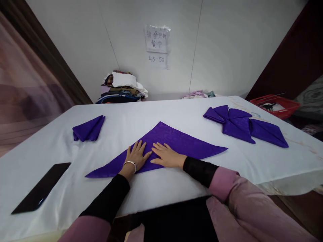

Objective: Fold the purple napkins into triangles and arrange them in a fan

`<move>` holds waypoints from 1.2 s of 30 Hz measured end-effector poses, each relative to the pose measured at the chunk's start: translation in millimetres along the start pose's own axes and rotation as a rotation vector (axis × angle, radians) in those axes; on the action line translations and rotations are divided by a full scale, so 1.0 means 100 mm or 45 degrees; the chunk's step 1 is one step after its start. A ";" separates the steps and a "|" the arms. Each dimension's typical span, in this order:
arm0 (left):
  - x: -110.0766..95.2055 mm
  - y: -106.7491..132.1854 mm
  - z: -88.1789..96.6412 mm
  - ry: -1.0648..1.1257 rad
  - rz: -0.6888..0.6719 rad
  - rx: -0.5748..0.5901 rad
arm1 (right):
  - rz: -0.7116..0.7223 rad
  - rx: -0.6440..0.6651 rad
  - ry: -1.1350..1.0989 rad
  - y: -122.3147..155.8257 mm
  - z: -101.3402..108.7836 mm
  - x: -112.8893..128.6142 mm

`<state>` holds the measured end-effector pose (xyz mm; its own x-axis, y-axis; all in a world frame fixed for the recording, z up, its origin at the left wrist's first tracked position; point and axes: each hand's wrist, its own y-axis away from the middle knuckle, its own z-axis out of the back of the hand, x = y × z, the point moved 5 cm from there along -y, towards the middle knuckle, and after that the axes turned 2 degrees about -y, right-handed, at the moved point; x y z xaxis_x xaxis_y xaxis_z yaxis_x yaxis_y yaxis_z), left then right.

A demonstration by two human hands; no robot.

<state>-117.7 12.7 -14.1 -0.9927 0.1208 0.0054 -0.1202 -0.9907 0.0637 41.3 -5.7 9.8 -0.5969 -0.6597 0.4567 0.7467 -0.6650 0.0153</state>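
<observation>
The one view looks from the wearer's head, over the near side of the table [176,112], facing forward and tilted down. The pink sleeves [248,198] come in from the bottom, closest to the lens. The purple cloth [168,134] lies near mid-frame, farther out; the wall [222,43] beyond fills the top, between a curtain [47,50] and a red basket [286,104].
</observation>
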 end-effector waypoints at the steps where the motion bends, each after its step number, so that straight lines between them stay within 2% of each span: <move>1: 0.01 0.00 -0.02 0.009 0.002 -0.001 | -0.020 0.021 0.000 -0.05 -0.01 -0.07; 4: 0.02 -0.01 -0.03 0.023 0.004 -0.025 | -0.043 0.023 0.067 -0.04 0.02 -0.34; 7: 0.02 -0.02 -0.02 0.021 0.001 -0.046 | -0.127 -0.027 0.147 0.12 0.13 -0.69; 14: 0.01 -0.01 -0.02 0.028 0.003 -0.029 | -0.468 -0.110 0.286 0.78 0.44 -1.47; 18: 0.00 0.01 -0.01 0.036 -0.008 -0.057 | -0.663 -0.149 0.330 1.16 0.54 -1.72; 21: 0.00 0.02 -0.02 0.036 -0.024 -0.076 | -0.659 -0.203 0.354 1.24 0.53 -1.58; 23: 0.01 0.01 -0.02 0.041 -0.030 -0.073 | -0.521 -0.220 0.347 1.17 0.46 -1.31; 26: 0.01 -0.01 0.01 0.069 -0.005 0.008 | -0.280 -0.169 0.290 0.96 0.28 -0.83; 29: -0.11 -0.08 0.09 0.087 -0.008 0.049 | -0.110 -0.089 0.237 0.76 0.08 -0.48; 32: -0.37 -0.19 0.15 0.088 -0.143 0.015 | -0.038 -0.047 0.215 0.66 -0.05 -0.35; 36: -0.64 -0.43 0.09 0.103 -0.289 0.004 | -0.023 -0.055 0.217 0.66 -0.09 -0.35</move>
<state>-49.0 48.6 -8.1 -0.9381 0.3348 -0.0890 -0.3404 -0.9386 0.0571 108.4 -29.4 -13.3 -0.6539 -0.6950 0.2991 0.7243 -0.6892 -0.0179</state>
